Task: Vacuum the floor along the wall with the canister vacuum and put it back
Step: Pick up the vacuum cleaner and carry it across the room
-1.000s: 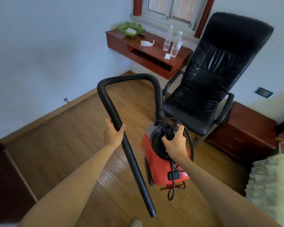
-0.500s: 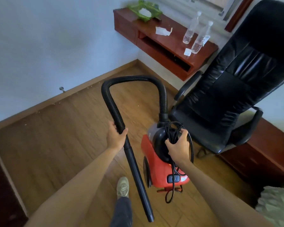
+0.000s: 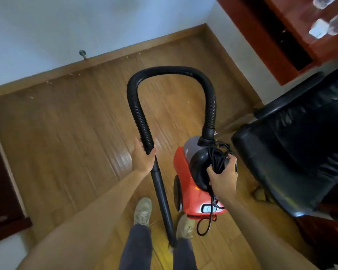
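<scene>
A red canister vacuum (image 3: 185, 193) with a black top handle hangs above the wooden floor (image 3: 70, 133). My right hand (image 3: 221, 177) grips that handle together with a bundle of black power cord (image 3: 218, 160). A ribbed black hose (image 3: 172, 71) arches up from the canister and over to my left hand (image 3: 143, 157). That hand holds the hose where it joins the rigid black wand (image 3: 162, 199). The wand points down between my two shoes. Small pale crumbs lie along the wooden baseboard (image 3: 113, 59) at the foot of the white wall.
A black leather office chair (image 3: 300, 152) stands close on the right. A red-brown wall shelf (image 3: 293, 32) with plastic bottles hangs at the top right. A metal door stop (image 3: 83, 53) sticks out of the wall. Dark furniture (image 3: 2, 182) borders the left edge.
I have stepped toward the corner and my view has tipped down. Both shoes show now, and the chair and shelf sit nearer. Both hands keep their grips.
</scene>
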{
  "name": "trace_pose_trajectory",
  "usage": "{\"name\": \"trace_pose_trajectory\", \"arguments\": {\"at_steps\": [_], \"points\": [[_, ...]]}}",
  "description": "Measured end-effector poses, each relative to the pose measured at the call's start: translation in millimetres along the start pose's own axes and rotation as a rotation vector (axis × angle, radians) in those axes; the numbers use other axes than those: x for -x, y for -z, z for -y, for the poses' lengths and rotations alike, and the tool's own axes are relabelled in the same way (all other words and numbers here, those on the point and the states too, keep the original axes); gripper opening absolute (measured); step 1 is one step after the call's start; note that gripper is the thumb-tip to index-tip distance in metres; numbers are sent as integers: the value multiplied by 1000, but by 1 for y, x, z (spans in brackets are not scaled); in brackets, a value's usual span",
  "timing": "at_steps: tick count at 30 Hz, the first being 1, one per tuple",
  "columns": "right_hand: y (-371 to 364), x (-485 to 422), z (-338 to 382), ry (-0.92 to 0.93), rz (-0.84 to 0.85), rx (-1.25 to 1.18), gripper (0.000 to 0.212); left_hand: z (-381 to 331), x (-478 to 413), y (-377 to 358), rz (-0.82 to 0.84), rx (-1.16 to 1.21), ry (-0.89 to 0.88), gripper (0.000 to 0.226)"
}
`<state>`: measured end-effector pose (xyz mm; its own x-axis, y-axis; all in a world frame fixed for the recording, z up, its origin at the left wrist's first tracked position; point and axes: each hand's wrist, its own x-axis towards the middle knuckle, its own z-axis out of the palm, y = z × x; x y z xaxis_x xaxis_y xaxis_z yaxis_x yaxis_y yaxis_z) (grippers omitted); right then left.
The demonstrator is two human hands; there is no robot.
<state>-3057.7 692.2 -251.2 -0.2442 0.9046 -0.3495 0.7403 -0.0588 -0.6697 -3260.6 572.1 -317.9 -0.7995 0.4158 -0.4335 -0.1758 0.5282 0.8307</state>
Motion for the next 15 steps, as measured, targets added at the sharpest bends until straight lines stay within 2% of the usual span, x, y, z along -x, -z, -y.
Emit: {"name": "trace_pose_trajectory", "arguments": {"at_steps": [6,12,15], "points": [[-53,-81,-54,39,97,12,63,69,-44,-61,-104,-42,49,30],[-100,-148,-118,135,199,28,49,133,-79,-119,-220,-43,86,35],[-126,-177,-152,164,228,49,49,172,-97,-145,-247,-44,121,36]]}}
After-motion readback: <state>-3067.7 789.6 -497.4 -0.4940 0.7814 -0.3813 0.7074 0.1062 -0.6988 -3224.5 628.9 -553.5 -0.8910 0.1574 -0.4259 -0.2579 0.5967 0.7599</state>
